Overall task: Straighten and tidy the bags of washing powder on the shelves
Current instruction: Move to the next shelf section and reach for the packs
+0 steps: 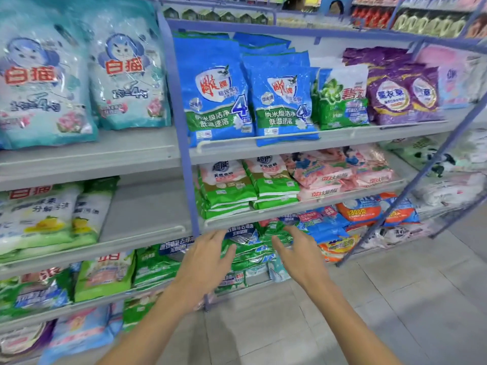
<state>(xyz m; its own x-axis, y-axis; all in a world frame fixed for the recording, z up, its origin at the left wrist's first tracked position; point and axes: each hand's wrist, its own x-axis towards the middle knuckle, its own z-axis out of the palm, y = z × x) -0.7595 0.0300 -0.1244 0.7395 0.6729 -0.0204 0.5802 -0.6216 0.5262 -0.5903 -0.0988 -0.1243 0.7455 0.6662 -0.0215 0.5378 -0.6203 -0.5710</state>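
Both my hands reach toward a stack of green washing powder bags (pixel 250 248) on the third shelf of the right-hand rack. My left hand (pixel 208 256) hovers at the stack's left side with its fingers spread and loosely bent, holding nothing. My right hand (pixel 297 248) is at the stack's right side, fingers straight, tips close to the top bag's crumpled green edge; contact cannot be told. Blue bags (pixel 216 90) stand upright on the top shelf. Green-and-white bags (pixel 229 188) lie stacked on the shelf below them.
A blue upright post (pixel 184 133) divides two racks. Pale blue cat-logo bags (pixel 44 83) fill the left rack's top shelf. Purple bags (pixel 395 90) and pink bags (pixel 340 169) sit to the right. Orange and blue bags (pixel 363 212) lie right of my hands. Grey tiled floor (pixel 395 299) lies below.
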